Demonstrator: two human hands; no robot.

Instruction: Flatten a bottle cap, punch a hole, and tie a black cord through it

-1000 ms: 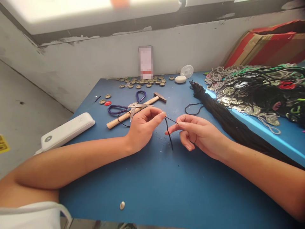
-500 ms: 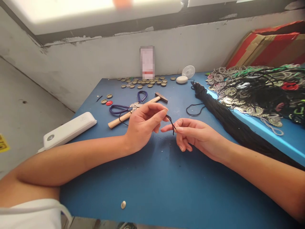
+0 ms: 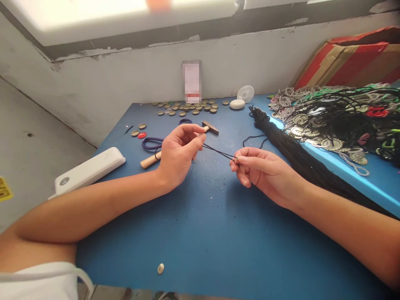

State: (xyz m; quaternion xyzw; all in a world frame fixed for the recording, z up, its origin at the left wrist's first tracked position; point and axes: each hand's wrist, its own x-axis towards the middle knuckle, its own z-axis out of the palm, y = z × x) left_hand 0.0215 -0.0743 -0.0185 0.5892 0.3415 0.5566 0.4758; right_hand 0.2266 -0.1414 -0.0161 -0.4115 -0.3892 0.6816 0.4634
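Observation:
A thin black cord [image 3: 219, 153] runs doubled and taut between my two hands above the blue table. My left hand [image 3: 179, 154] pinches one end between thumb and fingertips; a loop of the cord hangs behind that hand. The other end is pinched by my right hand [image 3: 262, 173], its remaining fingers curled below. Behind my left hand lie a wooden-handled hammer [image 3: 150, 160] and blue-handled pliers [image 3: 152, 143], both partly hidden. Right of my right hand stretches a thick bundle of black cords [image 3: 300, 160], one loose strand curving out from it.
Several bottle caps [image 3: 183, 113] lie along the back, below a propped phone [image 3: 191, 83]. A white power bank [image 3: 90, 170] sits left. Tangled cords with caps [image 3: 331, 121] pile up right, before a cardboard box [image 3: 353, 62]. A small shell-like piece [image 3: 160, 268] lies near the front edge.
My hands have moved apart, left hand leftward, and the cord between them has gone from short and bunched to stretched straight. My right index finger has curled in.

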